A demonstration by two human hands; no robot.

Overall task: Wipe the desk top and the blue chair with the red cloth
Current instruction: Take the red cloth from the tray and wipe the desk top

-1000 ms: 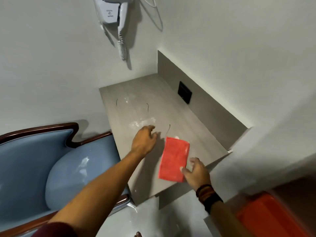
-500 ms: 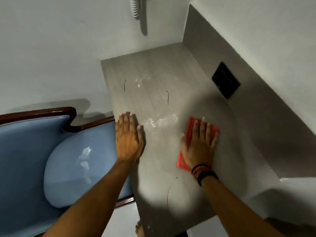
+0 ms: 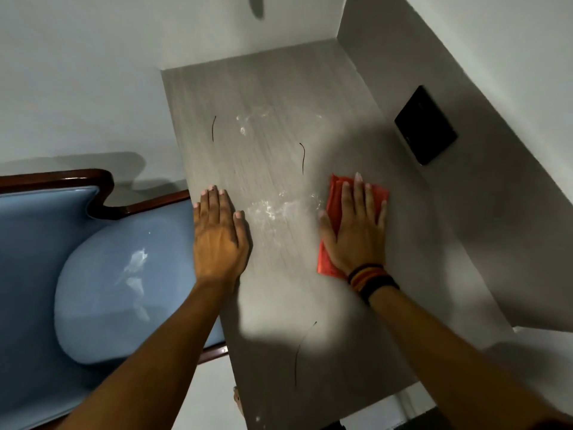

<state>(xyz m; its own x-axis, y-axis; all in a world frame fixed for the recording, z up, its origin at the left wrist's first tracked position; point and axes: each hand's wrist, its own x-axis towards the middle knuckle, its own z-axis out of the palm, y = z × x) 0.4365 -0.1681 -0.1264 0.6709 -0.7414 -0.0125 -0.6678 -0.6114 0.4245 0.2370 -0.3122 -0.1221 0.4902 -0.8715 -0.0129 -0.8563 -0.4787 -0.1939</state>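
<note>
1. Desk top (image 3: 279, 94): grey wood-grain laminate, set into a corner of white walls; a grey back panel runs along its 3 o'clock side.
2. Black wall plate (image 3: 425, 125) on that panel, at 2 o'clock from frame centre.
3. White powdery smears (image 3: 273, 209) near desk centre, a fainter patch toward 12 o'clock. Several thin dark curved strands (image 3: 302, 157) lie on the surface.
4. Blue chair (image 3: 102, 283): glossy blue upholstery, dark wood frame, at 9 o'clock, its seat touching or tucked under the desk edge; white marks on the seat.
5. Red cloth (image 3: 333, 197): folded flat, on the desk at 3 o'clock of the smears.
6. Right hand (image 3: 356, 231): open, palm down, fingers spread, pressing the cloth; dark and striped bands on the wrist.
7. Left hand (image 3: 218, 234): open, flat, holding nothing, resting on the desk's 9 o'clock edge.
</note>
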